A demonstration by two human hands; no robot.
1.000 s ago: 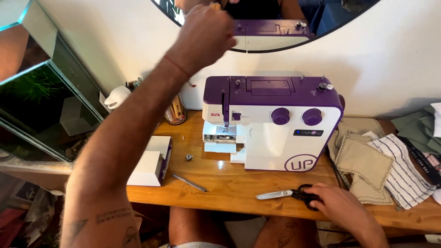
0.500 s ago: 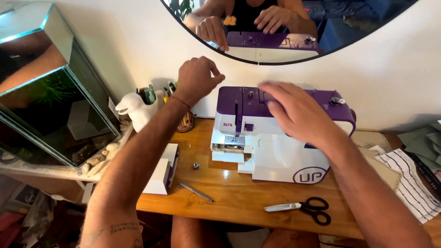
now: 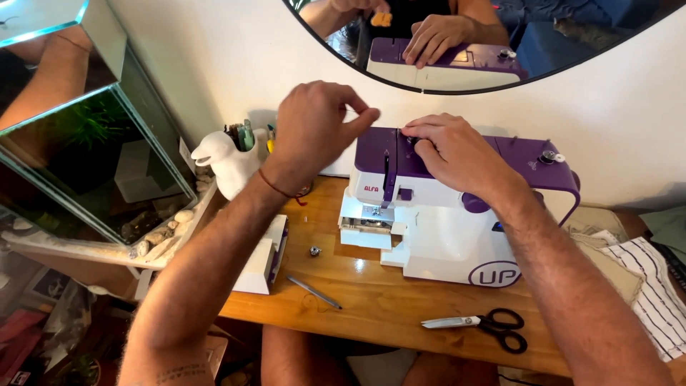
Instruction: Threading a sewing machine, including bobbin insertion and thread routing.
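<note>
Since the earlier frame, the right hand point(image 3: 450, 154) has come down onto the purple top of the sewing machine point(image 3: 443, 214), where before it hovered above it. Now its fingers are bent and the fingertips point(image 3: 413, 134) press at a spot near the front left of the top; whether they pinch something there, I cannot tell. The left hand point(image 3: 314, 132) has stayed raised just left of the machine, above the worktop point(image 3: 371, 286). Its thumb and forefinger are pinched together, as if on a thin thread, but the thread itself is too fine to see.

The machine stands on the wooden worktop against the white wall, under a round mirror point(image 3: 500, 43) that reflects both hands. In front of it lie black-handled scissors point(image 3: 479, 325), a thin metal tool point(image 3: 314, 292) and a small bobbin point(image 3: 314, 251). A white box point(image 3: 261, 257) lies left of them, under the left forearm. A white animal-shaped holder point(image 3: 225, 161) stands beside a glass tank point(image 3: 86, 143). Striped fabric point(image 3: 657, 293) lies at the right.
</note>
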